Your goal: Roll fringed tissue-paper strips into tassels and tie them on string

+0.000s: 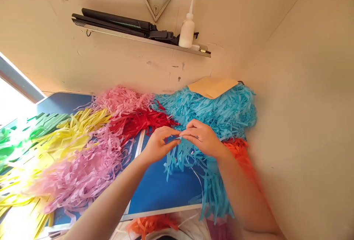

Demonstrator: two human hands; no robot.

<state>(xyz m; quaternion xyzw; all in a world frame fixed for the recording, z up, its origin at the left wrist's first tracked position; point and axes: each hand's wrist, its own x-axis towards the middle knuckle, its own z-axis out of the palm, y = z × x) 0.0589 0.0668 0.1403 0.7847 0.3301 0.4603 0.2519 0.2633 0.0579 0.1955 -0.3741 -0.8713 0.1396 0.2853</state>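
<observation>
My left hand and my right hand meet fingertip to fingertip over the table. Both pinch the top of a light blue tissue-paper fringe, whose cut strips hang down below my fingers. A thin white string curves down from the fringe toward the front edge. More blue fringe drapes over that edge beneath my right forearm. Behind my hands lies a large heap of blue fringe, with a tan sheet of paper on top.
The blue table also carries red, pink, lilac, yellow and green fringes at left. Orange fringe lies at right, beside the wall. A wall shelf holds a white nozzle bottle and a black folded tripod-like object.
</observation>
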